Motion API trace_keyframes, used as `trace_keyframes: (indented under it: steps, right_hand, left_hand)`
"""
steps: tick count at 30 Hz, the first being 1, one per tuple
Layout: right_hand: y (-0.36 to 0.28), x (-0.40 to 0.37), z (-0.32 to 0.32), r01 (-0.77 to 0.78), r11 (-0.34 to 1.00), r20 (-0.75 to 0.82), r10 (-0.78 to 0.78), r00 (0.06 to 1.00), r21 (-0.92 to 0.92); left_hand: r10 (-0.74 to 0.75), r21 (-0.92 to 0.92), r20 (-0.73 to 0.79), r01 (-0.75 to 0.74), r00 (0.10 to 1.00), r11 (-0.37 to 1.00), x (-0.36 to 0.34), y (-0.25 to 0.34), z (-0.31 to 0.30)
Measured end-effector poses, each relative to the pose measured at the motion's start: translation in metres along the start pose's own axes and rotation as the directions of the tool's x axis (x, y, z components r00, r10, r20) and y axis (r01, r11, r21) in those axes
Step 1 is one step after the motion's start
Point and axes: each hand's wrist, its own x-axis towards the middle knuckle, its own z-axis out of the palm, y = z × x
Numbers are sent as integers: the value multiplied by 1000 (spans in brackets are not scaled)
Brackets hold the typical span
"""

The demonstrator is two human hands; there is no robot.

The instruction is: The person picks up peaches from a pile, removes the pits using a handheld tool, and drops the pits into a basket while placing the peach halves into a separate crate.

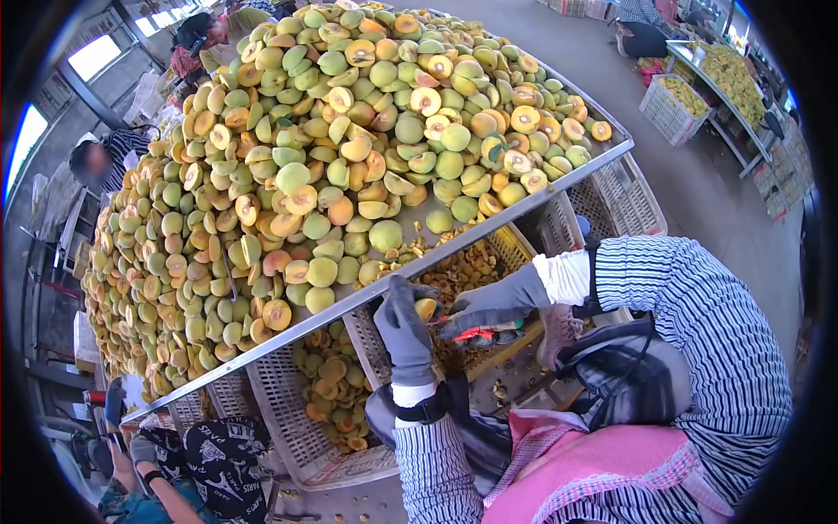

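A: While pinched in curled left hand [403, 330], sits just under table rim [524, 203], over crate [515, 248]: fruit [425, 307].
B: Right hand [493, 301]?
A: Just right of fruit, closed round red-handled tool [476, 334].

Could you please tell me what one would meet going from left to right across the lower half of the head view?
white crate of fruit halves → left hand → the fruit it holds → right hand gripping a red-handled tool → striped sleeve
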Motion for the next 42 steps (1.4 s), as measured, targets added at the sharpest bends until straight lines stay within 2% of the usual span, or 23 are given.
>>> trace_keyframes:
  steps: [2, 3, 4, 6, 7, 8, 10, 11, 12, 13, 14, 16, 18, 19, 23, 26, 28, 32, 34, 35, 38, 40, 42]
  right_hand:
    - [-6, -13, 0, -174, 976, 113, 160, 981, 129]
    - [5, -9, -1, -280, 905, 330, 171, 928, 320]
    - [11, -9, 1, -276, 904, 327, 167, 930, 325]
    - [20, -7, 4, -247, 796, 391, 14, 920, 552]
    - [22, -3, 4, -140, 850, 251, 9, 968, 508]
    - [23, -6, -2, -140, 853, 253, 9, 967, 504]
    - [8, -30, -16, -88, 990, 8, 89, 996, -114]
    - [20, -23, -29, -124, 897, -118, 81, 990, -424]
    - [36, -19, -35, -125, 897, -114, 84, 990, -423]
    - [34, -23, -30, -56, 750, -349, -239, 906, -659]
    - [32, -27, -26, -98, 536, -446, -573, 687, -839]
    - [13, -27, -18, -148, 553, -492, -548, 676, -820]
    - [-8, -25, -12, -293, 455, -525, -557, 644, -841]
    - [-14, -26, -9, -229, 426, -476, -669, 571, -875]
    - [-11, -7, -16, -205, 308, -369, -744, 557, -929]
    - [-11, -2, -16, -264, 266, -373, -736, 565, -927]
    - [-11, -1, -14, -307, 138, -303, -746, 593, -942]
    - [-10, 7, -17, -378, 170, -383, -693, 611, -910]
    - [-17, 0, -14, -361, 311, -475, -510, 718, -879]
    - [-14, 2, -15, -362, 310, -475, -510, 717, -879]
    - [-4, 5, -18, -398, 214, -433, -653, 621, -892]
    - [-5, 2, -26, -293, 410, -470, -442, 764, -864]
    - [-4, -1, -26, -261, 437, -469, -482, 740, -861]
  left_hand:
    - [342, 272, 308, -427, 888, 862, 2, -6, 0]
    - [417, 181, 346, -496, 841, 849, 2, -9, 7]
    - [415, 181, 352, -496, 839, 849, 4, -8, 10]
    - [109, -275, 171, -59, 979, 960, 5, -9, 13]
    - [108, -276, 167, -59, 980, 959, 6, -10, 13]
    - [84, -387, 107, -37, 991, 921, 11, -11, 14]
    - [17, -595, -4, -16, 1000, 804, 21, -17, 12]
    - [14, -555, -20, -23, 1000, 831, 22, -22, 9]
    - [10, -555, -24, -22, 1000, 831, 22, -27, 8]
    - [-39, -567, -15, 24, 999, 824, 22, -31, 8]
    - [-89, -575, 1, 73, 996, 815, 22, -34, 9]
    - [-63, -609, 68, 91, 996, 788, 22, -36, 12]
    - [-30, -640, 128, 106, 991, 761, 21, -38, 14]
    - [-56, -604, 56, 79, 997, 793, 20, -41, 14]
    - [-71, -586, -29, 41, 997, 809, 22, -52, 8]
    - [-88, -587, 64, 109, 994, 802, 22, -53, 0]
    - [-97, -587, 61, 115, 993, 801, 22, -53, -1]
    - [-31, -499, 154, 104, 988, 860, 25, -64, -5]
    - [-96, -564, 187, 187, 978, 804, 20, -56, -5]
    - [-158, -621, 224, 266, 962, 737, 18, -50, -4]
    - [-113, -594, 244, 240, 963, 768, 23, -51, 1]
    - [-171, -629, 272, 309, 947, 713, 11, -43, 2]
    - [-223, -663, 299, 370, 928, 651, 5, -30, 7]
